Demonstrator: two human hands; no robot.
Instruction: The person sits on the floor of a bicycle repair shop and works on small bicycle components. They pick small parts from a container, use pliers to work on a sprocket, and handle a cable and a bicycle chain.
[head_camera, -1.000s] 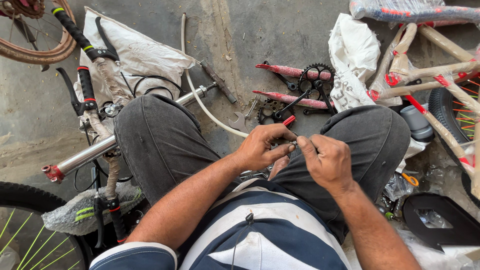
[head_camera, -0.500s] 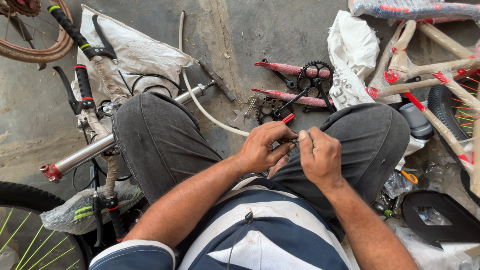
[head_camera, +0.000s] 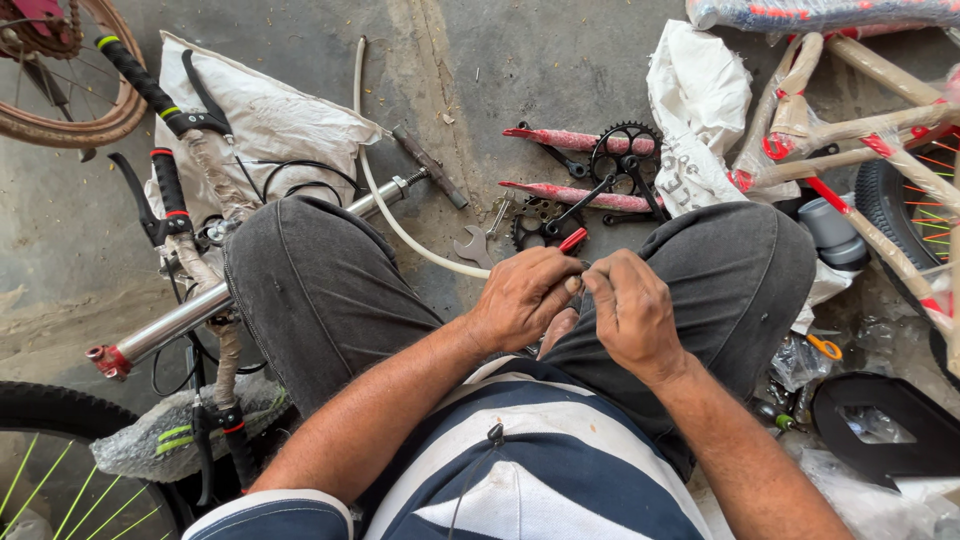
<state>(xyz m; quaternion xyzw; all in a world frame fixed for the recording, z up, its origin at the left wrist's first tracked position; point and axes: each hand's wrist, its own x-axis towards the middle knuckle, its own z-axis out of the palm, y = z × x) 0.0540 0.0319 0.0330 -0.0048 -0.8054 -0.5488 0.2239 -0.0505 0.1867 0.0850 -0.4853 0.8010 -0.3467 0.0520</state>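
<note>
I sit on the ground with my knees apart in dark grey trousers. My left hand (head_camera: 522, 298) is closed around a red-handled tool (head_camera: 572, 240) whose tip pokes out above the knuckles. My right hand (head_camera: 632, 312) is right beside it, fingertips meeting the left hand's, pinching something small that the fingers hide. Both hands hover between my knees, just in front of my striped shirt.
On the concrete floor ahead lie black chainrings with cranks (head_camera: 622, 160), red wrapped parts (head_camera: 565, 139), a spanner (head_camera: 470, 245) and a white hose (head_camera: 400, 225). Handlebars with a chrome stem (head_camera: 180, 318) lie on the left over white sacking; a wrapped bicycle frame (head_camera: 860, 130) stands on the right.
Both hands have stayed together between my knees with only small finger movements. The view has shifted very slightly.
</note>
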